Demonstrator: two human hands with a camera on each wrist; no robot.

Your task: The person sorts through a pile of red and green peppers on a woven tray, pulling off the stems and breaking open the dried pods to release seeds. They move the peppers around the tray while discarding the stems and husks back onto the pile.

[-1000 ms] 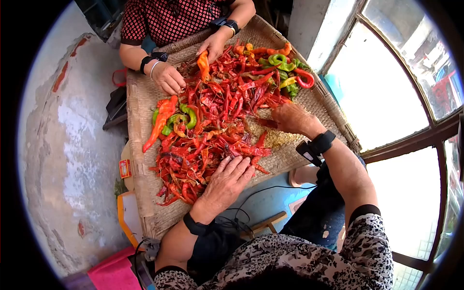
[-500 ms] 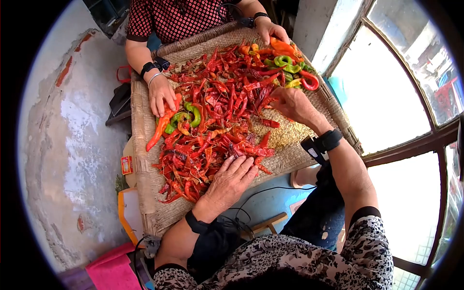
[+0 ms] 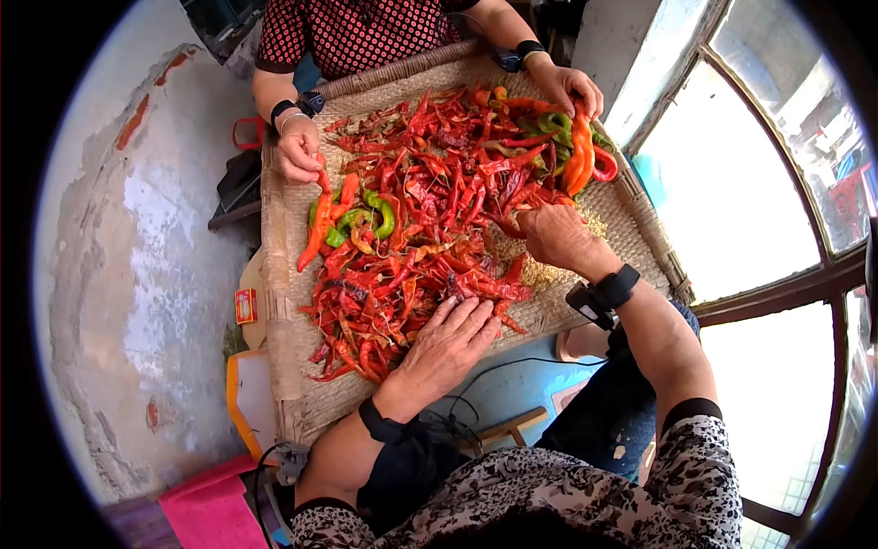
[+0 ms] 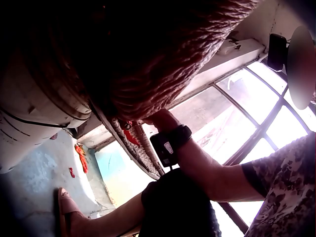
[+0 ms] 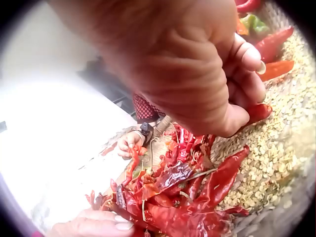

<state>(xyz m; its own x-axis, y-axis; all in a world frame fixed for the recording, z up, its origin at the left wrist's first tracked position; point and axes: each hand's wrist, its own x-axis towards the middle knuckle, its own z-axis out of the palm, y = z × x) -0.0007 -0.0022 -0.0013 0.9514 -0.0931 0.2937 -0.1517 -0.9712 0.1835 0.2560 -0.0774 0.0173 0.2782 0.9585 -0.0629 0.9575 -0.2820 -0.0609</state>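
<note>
Dried red chili peppers [image 3: 439, 183] lie in a wide heap on a woven tray [image 3: 293, 403]. My left hand [image 3: 448, 343] rests on the near edge of the heap, its fingers straight and spread over the peppers. Over the right side of the tray, my right hand [image 3: 562, 240] has curled fingers and pinches a red chili pepper [image 5: 259, 113] between thumb and fingers. Pale yellow seeds [image 5: 276, 148] are scattered on the tray below it. In the left wrist view the left hand [image 4: 163, 59] is a dark, close shape that hides most of the tray.
Across the tray another person holds an orange pepper [image 3: 578, 156] in one hand and a red-orange pepper [image 3: 317, 229] in the other. Green peppers [image 3: 380, 215] lie near these. A window [image 3: 732, 201] stands at the right, a worn wall [image 3: 137, 274] at the left.
The other person's hand has carried an orange pepper to the far right corner and lifts it there; the other hand now raises a red-orange pepper. My right hand has shifted slightly; my left stays put.
</note>
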